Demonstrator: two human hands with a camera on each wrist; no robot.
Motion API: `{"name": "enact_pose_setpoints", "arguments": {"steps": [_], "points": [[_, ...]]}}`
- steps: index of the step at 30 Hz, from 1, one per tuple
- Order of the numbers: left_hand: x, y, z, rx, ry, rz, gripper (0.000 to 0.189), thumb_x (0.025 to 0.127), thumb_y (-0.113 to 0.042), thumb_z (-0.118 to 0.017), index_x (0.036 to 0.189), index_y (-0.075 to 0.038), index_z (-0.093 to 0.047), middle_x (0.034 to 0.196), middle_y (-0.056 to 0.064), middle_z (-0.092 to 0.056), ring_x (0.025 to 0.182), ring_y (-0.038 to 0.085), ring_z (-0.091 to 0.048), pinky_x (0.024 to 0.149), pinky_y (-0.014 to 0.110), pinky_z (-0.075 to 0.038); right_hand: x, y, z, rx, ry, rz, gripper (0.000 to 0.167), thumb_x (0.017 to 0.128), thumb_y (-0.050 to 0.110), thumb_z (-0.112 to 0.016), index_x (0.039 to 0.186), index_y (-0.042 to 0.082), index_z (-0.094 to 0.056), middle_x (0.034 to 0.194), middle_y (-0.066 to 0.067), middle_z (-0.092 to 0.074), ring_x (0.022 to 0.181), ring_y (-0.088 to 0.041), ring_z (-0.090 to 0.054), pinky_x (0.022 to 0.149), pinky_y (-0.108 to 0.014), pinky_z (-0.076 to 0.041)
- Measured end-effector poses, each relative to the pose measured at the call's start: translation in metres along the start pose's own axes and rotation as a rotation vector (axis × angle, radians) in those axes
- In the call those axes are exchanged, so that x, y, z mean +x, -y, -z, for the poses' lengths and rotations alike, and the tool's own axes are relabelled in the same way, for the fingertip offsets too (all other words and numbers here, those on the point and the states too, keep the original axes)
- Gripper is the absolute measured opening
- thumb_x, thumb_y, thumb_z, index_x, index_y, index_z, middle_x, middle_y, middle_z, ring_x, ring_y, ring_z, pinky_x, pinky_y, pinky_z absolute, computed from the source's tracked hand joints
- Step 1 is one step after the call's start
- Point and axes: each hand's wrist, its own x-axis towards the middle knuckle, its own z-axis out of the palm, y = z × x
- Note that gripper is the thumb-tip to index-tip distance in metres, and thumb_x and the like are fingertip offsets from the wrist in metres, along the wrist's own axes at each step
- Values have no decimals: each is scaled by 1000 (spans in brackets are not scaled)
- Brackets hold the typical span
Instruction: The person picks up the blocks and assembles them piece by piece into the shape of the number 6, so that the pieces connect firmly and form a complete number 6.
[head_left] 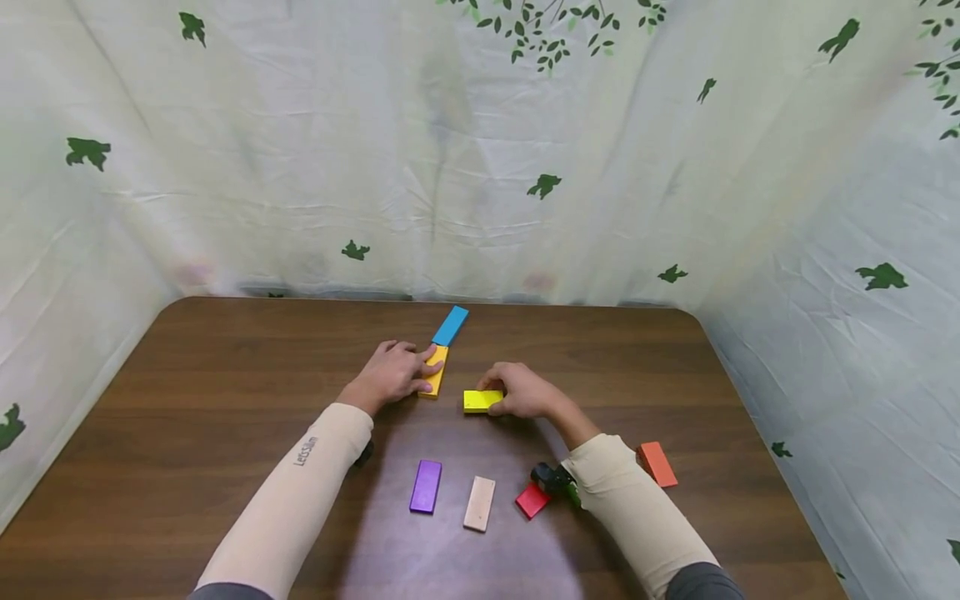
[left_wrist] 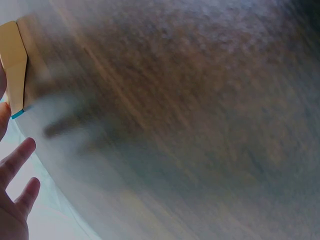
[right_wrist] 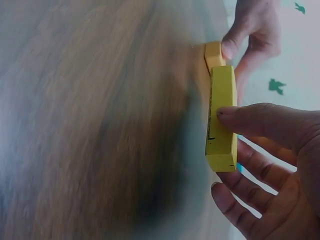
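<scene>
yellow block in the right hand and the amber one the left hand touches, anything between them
In the head view, only a bare strip of tabletop shows between the yellow block and the amber block.

Dark lettering on the left cream sleeve appears to read "Let'sslim", in small, slanted print. Along one edge of the yellow block, the right wrist view shows black marks too unclear to read.

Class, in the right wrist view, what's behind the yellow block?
Past the top of the yellow block, part of an amber block and the left hand show; near its lower end, a sliver of blue. The amber block's remainder is covered.
</scene>
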Motion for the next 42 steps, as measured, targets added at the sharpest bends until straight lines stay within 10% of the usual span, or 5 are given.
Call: {"name": "enact_pose_setpoints", "arguments": {"steps": [42], "points": [[-2, 4, 2, -51, -11, -2, 54, 89, -39, -64, 139, -21, -52, 149, 9, -40, 128, 40, -44, 106, 59, -27, 42, 25, -25, 51, 50, 10, 29, 72, 9, -85, 99, 8, -72, 91, 0, -67, 83, -12, -59, 75, -21, -49]]}}
